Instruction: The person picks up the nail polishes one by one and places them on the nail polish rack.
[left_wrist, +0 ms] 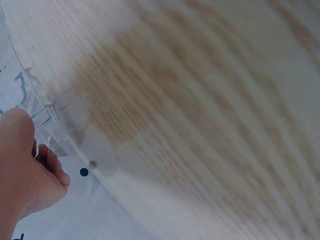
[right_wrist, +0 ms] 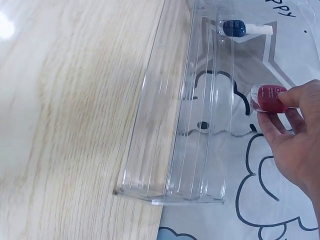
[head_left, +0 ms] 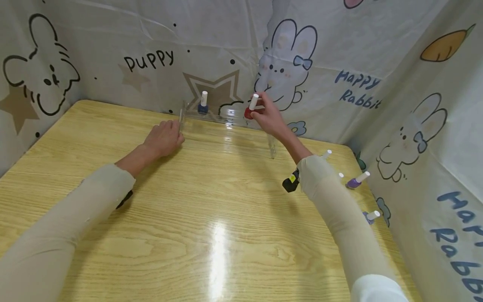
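A clear stepped acrylic rack [head_left: 271,147] stands at the back of the wooden table, against the patterned cloth. My left hand [head_left: 164,138] grips its left end panel, thumb and fingers at the edge. On the rack's upper back tier, left of its middle, stands a dark blue nail polish bottle [head_left: 203,108] with a white cap. Between thumb and fingers, my right hand [head_left: 271,119] holds a red nail polish bottle [right_wrist: 270,98], cap up, over the back tier to the right of the blue one. The lower tiers [right_wrist: 150,145] bear no bottles.
At the table's right edge lie a purple nail polish bottle [head_left: 353,183] and a bluish one [head_left: 367,217], partly behind the right sleeve [head_left: 339,209]. Two more white caps show beside that sleeve. Printed cloth [head_left: 151,25] hangs behind and to the right.
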Demonstrator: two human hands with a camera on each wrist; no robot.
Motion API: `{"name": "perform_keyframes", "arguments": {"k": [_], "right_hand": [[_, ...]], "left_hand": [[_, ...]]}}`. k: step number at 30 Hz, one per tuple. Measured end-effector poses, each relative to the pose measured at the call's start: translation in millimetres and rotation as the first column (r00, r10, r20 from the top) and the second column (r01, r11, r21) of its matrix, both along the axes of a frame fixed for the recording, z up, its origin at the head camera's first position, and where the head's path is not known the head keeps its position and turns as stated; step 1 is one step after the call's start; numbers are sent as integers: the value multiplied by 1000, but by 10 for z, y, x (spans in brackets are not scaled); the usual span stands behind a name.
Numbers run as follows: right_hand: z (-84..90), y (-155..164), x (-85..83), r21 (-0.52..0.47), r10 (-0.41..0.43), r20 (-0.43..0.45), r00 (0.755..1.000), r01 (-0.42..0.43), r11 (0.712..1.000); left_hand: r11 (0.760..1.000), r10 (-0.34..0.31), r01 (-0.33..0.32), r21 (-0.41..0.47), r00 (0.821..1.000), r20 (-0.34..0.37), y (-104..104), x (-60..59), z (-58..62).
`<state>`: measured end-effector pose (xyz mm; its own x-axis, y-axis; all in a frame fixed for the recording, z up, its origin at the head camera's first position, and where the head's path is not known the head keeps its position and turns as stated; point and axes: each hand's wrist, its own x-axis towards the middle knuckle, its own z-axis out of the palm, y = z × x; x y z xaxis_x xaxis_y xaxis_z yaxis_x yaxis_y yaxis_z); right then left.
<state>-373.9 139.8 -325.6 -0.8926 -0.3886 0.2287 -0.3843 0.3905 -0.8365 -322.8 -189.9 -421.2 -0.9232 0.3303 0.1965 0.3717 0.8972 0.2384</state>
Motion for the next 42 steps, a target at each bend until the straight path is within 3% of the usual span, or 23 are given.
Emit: {"name": "perform_keyframes", "arguments": {"k": [15, 21, 32, 42], "right_hand": [[-70, -277, -207, 8, -32, 77, 997, 31, 999], [-127, -360, -258, 34, -66, 56, 996, 64, 997], [-177, -476, -308, 54, -29, 78, 997, 25, 998], [-227, -514, -348, 79, -28, 59, 998, 24, 997]], "left_hand": [[1000, 7, -7, 15, 1000, -2, -5, 18, 3], [1000, 9, -9, 12, 1000, 19, -19, -1, -12], [1000, 2, -3, 20, 999, 47, -22, 0, -3], [1000, 7, -8, 19, 1000, 13, -5, -1, 9]]}}
